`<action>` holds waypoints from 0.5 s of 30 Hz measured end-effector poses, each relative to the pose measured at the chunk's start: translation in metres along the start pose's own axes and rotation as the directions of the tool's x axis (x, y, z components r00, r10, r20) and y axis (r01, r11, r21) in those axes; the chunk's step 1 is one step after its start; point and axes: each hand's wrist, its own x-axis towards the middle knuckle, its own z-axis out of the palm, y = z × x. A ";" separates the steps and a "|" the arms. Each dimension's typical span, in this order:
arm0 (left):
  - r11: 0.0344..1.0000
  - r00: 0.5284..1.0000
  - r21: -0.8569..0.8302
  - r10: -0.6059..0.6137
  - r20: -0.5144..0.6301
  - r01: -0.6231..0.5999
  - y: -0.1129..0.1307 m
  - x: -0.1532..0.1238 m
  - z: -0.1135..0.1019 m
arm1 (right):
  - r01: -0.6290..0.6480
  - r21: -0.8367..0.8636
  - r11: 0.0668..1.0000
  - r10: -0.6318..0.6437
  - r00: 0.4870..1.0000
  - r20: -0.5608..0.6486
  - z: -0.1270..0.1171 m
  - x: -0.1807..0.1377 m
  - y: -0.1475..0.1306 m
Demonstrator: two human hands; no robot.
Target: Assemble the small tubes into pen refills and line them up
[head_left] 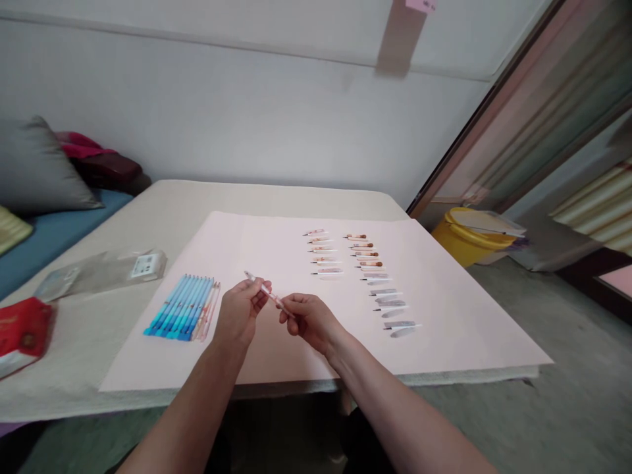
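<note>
Both hands hold one thin, clear pink pen [263, 288] above a large pale pink sheet [444, 329]. My left hand [240, 313] pinches the pen near its middle, fingers closed. My right hand [309, 319] pinches the pen's near end, fingers closed too. A row of several blue pens [180, 307] lies on the sheet to the left of my left hand, with a couple of pink ones at its right edge. Two columns of small pen parts [368, 263] are laid out on the sheet beyond my right hand.
The sheet covers a low beige table [99, 329]. A clear plastic packet [99, 270] and a red pack [22, 332] lie on its left. A grey cushion [34, 164] sits at far left. A yellow bucket [461, 240] stands on the floor at right.
</note>
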 end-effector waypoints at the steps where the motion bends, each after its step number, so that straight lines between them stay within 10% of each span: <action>1: 1.000 1.000 -0.003 0.002 0.001 -0.002 0.000 0.000 0.000 | -0.026 0.029 0.999 0.026 1.000 0.015 -0.001 0.001 0.001; 6: 1.000 1.000 0.001 0.001 0.002 -0.001 0.001 0.000 0.000 | -0.047 0.030 0.998 0.046 0.999 0.019 -0.002 0.002 0.001; 10: 0.999 1.000 0.043 -0.024 -0.016 0.025 0.000 0.000 -0.001 | 0.143 -0.279 0.950 -0.169 0.983 -0.071 0.003 -0.001 0.001; 15: 0.995 0.997 0.076 -0.065 -0.036 0.067 -0.003 0.002 -0.003 | 0.234 -0.878 0.417 -0.501 0.865 -0.007 0.008 -0.006 0.002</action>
